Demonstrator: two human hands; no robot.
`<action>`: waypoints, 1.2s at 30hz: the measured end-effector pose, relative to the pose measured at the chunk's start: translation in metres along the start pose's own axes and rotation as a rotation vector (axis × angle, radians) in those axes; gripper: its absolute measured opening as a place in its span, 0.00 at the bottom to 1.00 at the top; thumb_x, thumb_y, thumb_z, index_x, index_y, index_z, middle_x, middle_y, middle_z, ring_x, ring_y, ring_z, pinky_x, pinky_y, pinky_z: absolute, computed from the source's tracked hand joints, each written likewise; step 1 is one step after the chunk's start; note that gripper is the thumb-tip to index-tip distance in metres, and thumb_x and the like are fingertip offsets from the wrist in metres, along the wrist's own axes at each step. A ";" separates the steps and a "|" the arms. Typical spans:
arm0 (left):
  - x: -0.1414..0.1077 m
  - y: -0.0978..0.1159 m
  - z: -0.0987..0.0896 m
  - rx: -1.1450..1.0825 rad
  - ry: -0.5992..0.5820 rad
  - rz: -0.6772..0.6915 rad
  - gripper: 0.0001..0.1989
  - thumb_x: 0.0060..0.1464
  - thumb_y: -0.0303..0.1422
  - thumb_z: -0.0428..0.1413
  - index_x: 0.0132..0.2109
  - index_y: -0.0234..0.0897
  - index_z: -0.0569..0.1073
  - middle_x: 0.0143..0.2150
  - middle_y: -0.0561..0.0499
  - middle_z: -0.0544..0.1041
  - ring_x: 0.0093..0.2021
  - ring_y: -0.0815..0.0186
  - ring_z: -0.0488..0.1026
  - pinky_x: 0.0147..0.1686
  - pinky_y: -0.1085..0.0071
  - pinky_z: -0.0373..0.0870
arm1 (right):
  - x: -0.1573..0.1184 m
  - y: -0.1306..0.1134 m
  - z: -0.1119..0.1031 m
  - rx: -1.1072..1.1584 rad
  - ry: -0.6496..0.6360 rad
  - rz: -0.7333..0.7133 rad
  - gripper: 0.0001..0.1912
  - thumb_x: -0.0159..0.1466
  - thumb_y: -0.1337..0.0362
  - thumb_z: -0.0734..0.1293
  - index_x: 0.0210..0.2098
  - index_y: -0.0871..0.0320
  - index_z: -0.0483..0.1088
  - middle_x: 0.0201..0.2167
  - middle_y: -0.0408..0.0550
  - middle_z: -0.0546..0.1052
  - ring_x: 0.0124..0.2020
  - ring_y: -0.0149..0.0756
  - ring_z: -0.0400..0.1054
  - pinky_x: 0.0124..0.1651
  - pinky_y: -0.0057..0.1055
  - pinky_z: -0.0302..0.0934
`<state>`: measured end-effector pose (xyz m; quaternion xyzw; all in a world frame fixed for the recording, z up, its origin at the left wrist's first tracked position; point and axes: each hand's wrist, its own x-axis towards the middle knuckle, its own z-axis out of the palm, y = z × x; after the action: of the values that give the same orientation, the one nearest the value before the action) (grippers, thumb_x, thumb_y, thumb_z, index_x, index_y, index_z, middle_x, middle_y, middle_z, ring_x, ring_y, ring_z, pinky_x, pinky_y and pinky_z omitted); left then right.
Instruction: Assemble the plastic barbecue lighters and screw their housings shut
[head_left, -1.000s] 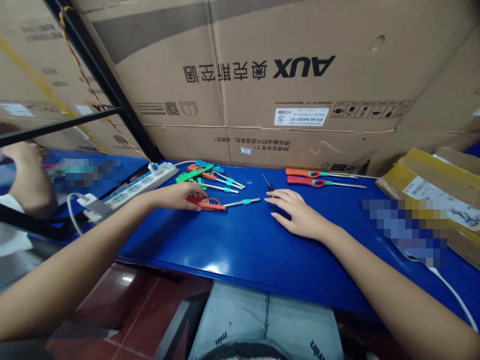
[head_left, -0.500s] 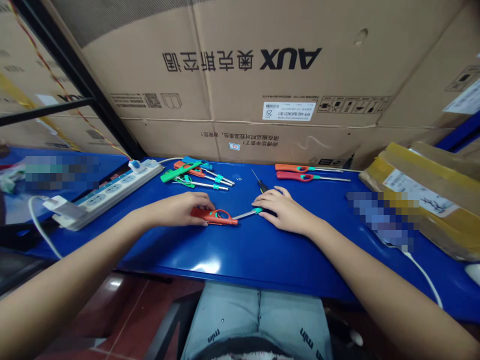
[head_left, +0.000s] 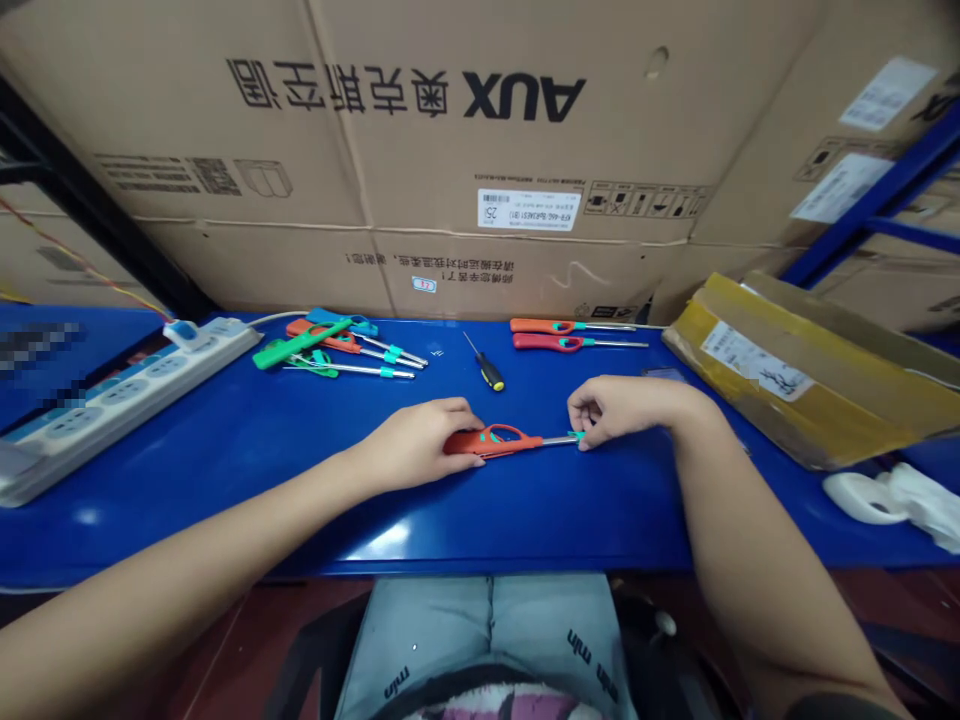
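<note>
My left hand [head_left: 420,445] is closed around the handle end of an orange-red long-nosed lighter [head_left: 510,441], which lies level just over the blue table. The lighter has a looped trigger guard with a green trigger inside. From its front a thin metal tube points right. At the tube's far end, my right hand [head_left: 634,408] pinches a small green collar [head_left: 577,437] between thumb and fingers. Beyond the lighter lies a black and yellow screwdriver [head_left: 489,372], touched by neither hand. Part of the handle is hidden in my left palm.
Left of the screwdriver is a pile of lighter parts, with a green handle shell [head_left: 300,345] on top. Two assembled lighters [head_left: 547,342] lie at the back. A white power strip [head_left: 135,400] is at left, a yellow-taped carton [head_left: 810,380] at right. The blue table [head_left: 450,530] meets a cardboard wall.
My view has swung to the right. The right hand has moved away from the screwdriver to the right, and the metal tube, slanted before, now lines up with the lighter body.
</note>
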<state>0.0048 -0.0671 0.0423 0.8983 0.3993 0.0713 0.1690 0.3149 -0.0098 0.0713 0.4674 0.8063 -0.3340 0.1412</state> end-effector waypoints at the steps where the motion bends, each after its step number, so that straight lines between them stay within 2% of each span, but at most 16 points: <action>1: 0.007 0.004 0.004 0.000 0.008 0.016 0.18 0.61 0.42 0.60 0.55 0.39 0.76 0.51 0.47 0.76 0.49 0.58 0.76 0.46 0.66 0.71 | -0.002 0.005 -0.002 0.030 -0.028 0.036 0.14 0.51 0.57 0.75 0.32 0.57 0.73 0.26 0.41 0.74 0.27 0.32 0.65 0.30 0.28 0.55; 4: 0.022 0.011 0.015 -0.016 0.031 0.070 0.18 0.62 0.42 0.60 0.55 0.39 0.76 0.51 0.47 0.77 0.50 0.57 0.75 0.47 0.65 0.72 | -0.005 0.014 -0.005 0.082 -0.072 0.108 0.16 0.49 0.55 0.76 0.32 0.58 0.73 0.25 0.41 0.73 0.26 0.31 0.65 0.28 0.28 0.54; 7: 0.030 0.012 0.022 -0.043 0.059 0.102 0.19 0.62 0.42 0.59 0.56 0.38 0.76 0.52 0.46 0.76 0.51 0.56 0.75 0.49 0.64 0.72 | -0.006 0.015 -0.006 0.108 -0.069 0.099 0.17 0.49 0.55 0.77 0.32 0.58 0.73 0.26 0.41 0.74 0.27 0.32 0.66 0.29 0.28 0.56; 11: 0.033 0.009 0.027 -0.075 0.108 0.131 0.20 0.63 0.43 0.59 0.57 0.37 0.75 0.52 0.45 0.77 0.52 0.56 0.75 0.51 0.62 0.72 | -0.006 0.002 -0.004 0.123 -0.020 -0.046 0.23 0.48 0.52 0.79 0.39 0.58 0.74 0.32 0.44 0.75 0.32 0.34 0.69 0.33 0.28 0.61; 13: 0.034 0.006 0.029 -0.087 0.129 0.147 0.20 0.63 0.43 0.58 0.56 0.36 0.75 0.51 0.44 0.77 0.52 0.55 0.75 0.52 0.62 0.72 | -0.002 -0.009 0.000 0.124 0.048 -0.132 0.27 0.49 0.50 0.79 0.43 0.58 0.74 0.37 0.45 0.76 0.35 0.35 0.69 0.35 0.28 0.63; 16: 0.035 0.000 0.035 -0.133 0.170 0.168 0.20 0.62 0.43 0.59 0.56 0.36 0.76 0.51 0.43 0.78 0.52 0.55 0.75 0.52 0.62 0.72 | 0.010 -0.025 0.010 0.122 0.147 -0.262 0.30 0.52 0.50 0.78 0.49 0.57 0.73 0.38 0.45 0.75 0.37 0.35 0.69 0.38 0.28 0.62; 19: 0.036 -0.004 0.039 -0.220 0.235 0.188 0.19 0.62 0.42 0.61 0.56 0.37 0.76 0.51 0.44 0.79 0.51 0.57 0.76 0.52 0.63 0.72 | 0.023 -0.036 0.020 0.066 0.199 -0.368 0.27 0.54 0.52 0.78 0.48 0.58 0.73 0.35 0.43 0.73 0.35 0.34 0.66 0.37 0.28 0.60; 23: 0.035 -0.006 0.034 -0.314 0.277 0.194 0.17 0.62 0.41 0.60 0.54 0.38 0.78 0.50 0.45 0.81 0.49 0.59 0.78 0.51 0.65 0.72 | 0.026 -0.037 0.023 0.054 0.239 -0.399 0.19 0.57 0.55 0.75 0.43 0.59 0.74 0.33 0.43 0.73 0.33 0.33 0.65 0.34 0.27 0.58; 27: 0.032 -0.012 0.017 -0.365 0.280 0.147 0.17 0.63 0.41 0.57 0.53 0.37 0.79 0.49 0.46 0.82 0.48 0.60 0.78 0.49 0.66 0.73 | 0.020 -0.032 0.016 0.137 0.319 -0.410 0.17 0.67 0.51 0.67 0.42 0.59 0.77 0.35 0.46 0.77 0.35 0.34 0.67 0.38 0.28 0.59; 30: 0.033 -0.023 0.007 -0.492 0.315 -0.012 0.19 0.63 0.45 0.55 0.49 0.35 0.80 0.44 0.46 0.83 0.40 0.62 0.79 0.42 0.67 0.75 | 0.022 -0.028 0.013 0.203 0.382 -0.365 0.23 0.71 0.49 0.60 0.34 0.60 0.76 0.30 0.46 0.76 0.32 0.33 0.66 0.36 0.29 0.57; 33: 0.036 -0.035 0.004 -0.500 0.271 -0.139 0.20 0.59 0.46 0.56 0.45 0.34 0.81 0.35 0.47 0.83 0.31 0.64 0.77 0.32 0.70 0.73 | 0.033 -0.024 0.017 0.184 0.421 -0.328 0.23 0.70 0.49 0.61 0.33 0.61 0.76 0.28 0.44 0.75 0.29 0.32 0.63 0.33 0.28 0.53; 36: 0.037 -0.041 0.005 -0.447 0.176 -0.179 0.18 0.57 0.45 0.57 0.42 0.34 0.81 0.31 0.49 0.82 0.29 0.64 0.76 0.29 0.71 0.71 | 0.047 -0.020 0.024 0.072 0.477 -0.338 0.20 0.71 0.52 0.61 0.31 0.61 0.74 0.28 0.44 0.73 0.29 0.31 0.62 0.33 0.28 0.51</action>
<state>0.0027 -0.0158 0.0226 0.7900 0.4647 0.2203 0.3338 0.2714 -0.0018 0.0364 0.3964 0.8707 -0.2619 -0.1269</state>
